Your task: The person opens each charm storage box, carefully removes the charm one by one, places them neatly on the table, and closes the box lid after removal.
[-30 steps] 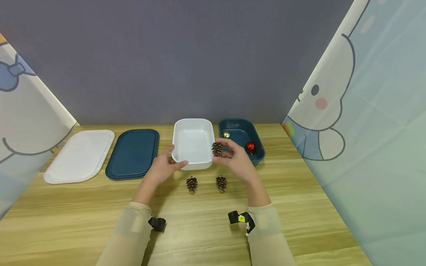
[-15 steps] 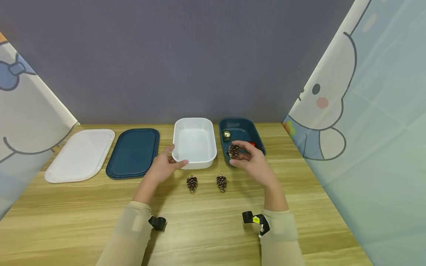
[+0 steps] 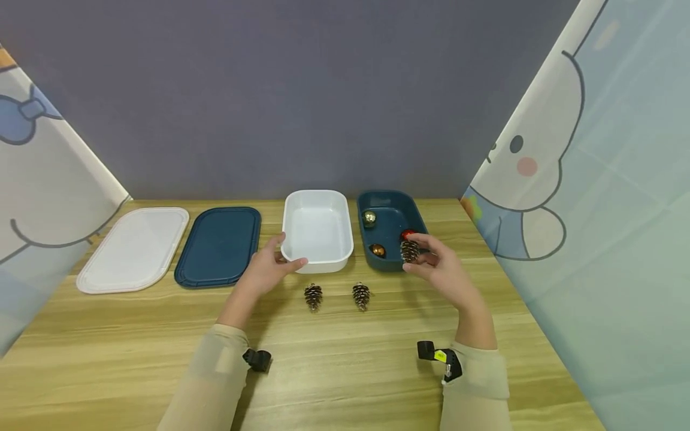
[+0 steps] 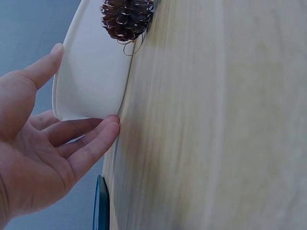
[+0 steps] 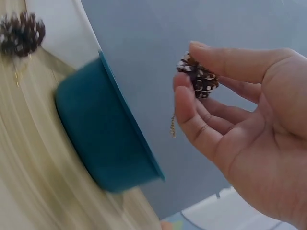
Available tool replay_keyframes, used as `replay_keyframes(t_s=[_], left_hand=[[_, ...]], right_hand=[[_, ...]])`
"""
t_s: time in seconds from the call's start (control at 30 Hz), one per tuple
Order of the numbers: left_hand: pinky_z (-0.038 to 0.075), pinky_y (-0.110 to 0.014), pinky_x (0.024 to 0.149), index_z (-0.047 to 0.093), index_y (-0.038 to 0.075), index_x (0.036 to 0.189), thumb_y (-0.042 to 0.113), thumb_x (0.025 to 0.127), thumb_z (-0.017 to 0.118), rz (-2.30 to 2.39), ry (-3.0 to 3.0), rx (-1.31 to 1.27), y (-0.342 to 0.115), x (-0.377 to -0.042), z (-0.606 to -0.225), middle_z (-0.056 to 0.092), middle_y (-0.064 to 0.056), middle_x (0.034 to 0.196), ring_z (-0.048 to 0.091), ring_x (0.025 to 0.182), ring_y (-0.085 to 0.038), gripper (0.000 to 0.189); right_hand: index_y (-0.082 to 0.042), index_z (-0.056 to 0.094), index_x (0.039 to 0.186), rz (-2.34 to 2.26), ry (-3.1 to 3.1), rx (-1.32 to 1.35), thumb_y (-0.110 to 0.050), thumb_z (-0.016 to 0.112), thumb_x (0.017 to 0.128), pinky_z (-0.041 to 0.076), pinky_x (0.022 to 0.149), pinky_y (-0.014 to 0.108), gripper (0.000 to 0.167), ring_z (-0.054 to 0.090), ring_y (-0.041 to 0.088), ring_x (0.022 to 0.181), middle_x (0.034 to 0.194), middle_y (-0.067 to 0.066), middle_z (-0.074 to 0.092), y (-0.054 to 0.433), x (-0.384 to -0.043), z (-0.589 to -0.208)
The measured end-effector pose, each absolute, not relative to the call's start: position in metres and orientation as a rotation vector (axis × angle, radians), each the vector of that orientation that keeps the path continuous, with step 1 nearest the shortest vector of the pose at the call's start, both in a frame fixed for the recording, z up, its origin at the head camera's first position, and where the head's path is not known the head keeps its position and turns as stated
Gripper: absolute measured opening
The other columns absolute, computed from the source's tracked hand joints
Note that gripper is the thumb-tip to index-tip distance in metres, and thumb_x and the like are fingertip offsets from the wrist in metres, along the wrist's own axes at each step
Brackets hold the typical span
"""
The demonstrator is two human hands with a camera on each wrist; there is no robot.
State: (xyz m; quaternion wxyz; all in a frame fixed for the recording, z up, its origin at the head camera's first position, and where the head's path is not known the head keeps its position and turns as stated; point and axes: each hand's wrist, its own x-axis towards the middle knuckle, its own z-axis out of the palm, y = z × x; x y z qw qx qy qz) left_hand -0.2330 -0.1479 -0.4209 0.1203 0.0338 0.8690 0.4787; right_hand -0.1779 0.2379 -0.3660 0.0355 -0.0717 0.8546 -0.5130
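My right hand (image 3: pixel 444 272) pinches a brown pine cone (image 3: pixel 409 251) with white-tipped scales between thumb and fingertips, above the near right corner of the dark blue container (image 3: pixel 385 264). A gold string hangs from that cone in the right wrist view. At the white container (image 3: pixel 323 267), my left hand (image 3: pixel 263 269) holds the near left corner, thumb at the rim and fingers along the side. Inside the blue container lie a gold bauble (image 3: pixel 369 218), a copper one (image 3: pixel 378 250) and a red one (image 3: pixel 408 234), partly hidden by the cone.
Two more pine cones, a left one (image 3: pixel 313 297) and a right one (image 3: pixel 361 296), lie on the wooden table (image 3: pixel 345 371) before the containers. To the left are a white lid (image 3: pixel 135 248) and a dark blue lid (image 3: pixel 220 245). A grey panel (image 3: pixel 302 96) stands behind.
The right hand has carried the pine cone rightward, from the white container's right edge to over the blue container's near right corner. The copper bauble has come into sight. My left hand stays put.
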Motion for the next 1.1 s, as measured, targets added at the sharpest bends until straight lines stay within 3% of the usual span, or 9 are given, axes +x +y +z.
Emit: replay_keyframes(t_s=[0.33,0.6,0.83,1.1], left_hand=[[0.054,-0.057,0.11,0.011,0.008,0.172,0.049,0.099,0.074,1.384,2.558,0.087,-0.15,-0.233,-0.424,0.058,-0.031,0.151,0.059,0.141,-0.043,0.105],[0.054,-0.058,0.111,0.01,0.007,0.172,0.048,0.1,0.074,1.401,2.545,0.095,-0.147,-0.232,-0.422,0.056,-0.031,0.153,0.057,0.143,-0.043,0.105],[0.053,-0.058,0.112,0.011,0.006,0.172,0.047,0.1,0.074,1.399,2.544,0.1,-0.146,-0.232,-0.422,0.057,-0.032,0.152,0.058,0.142,-0.043,0.104],[0.054,-0.058,0.111,0.011,0.008,0.172,0.051,0.099,0.074,1.383,2.553,0.101,-0.146,-0.232,-0.421,0.057,-0.031,0.153,0.058,0.143,-0.043,0.106]], right_hand=[[-0.008,0.051,0.155,-1.523,2.606,-0.204,-0.008,0.077,0.098,0.058,0.086,0.02,0.063,0.068,0.014,0.102,0.158,0.02,0.05,0.263,-0.172,-0.376],[-0.012,0.056,0.15,-1.367,2.566,-0.147,-0.011,0.08,0.095,0.056,0.081,0.034,0.06,0.067,0.017,0.095,0.141,0.016,0.058,0.268,-0.173,-0.387],[-0.009,0.058,0.147,-1.279,2.475,-0.18,-0.009,0.082,0.093,0.054,0.08,0.034,0.059,0.067,0.021,0.089,0.151,0.018,0.053,0.264,-0.176,-0.397],[-0.004,0.059,0.143,-1.236,2.441,-0.2,-0.006,0.082,0.09,0.055,0.077,0.034,0.058,0.068,0.018,0.086,0.143,0.025,0.055,0.259,-0.177,-0.404]])
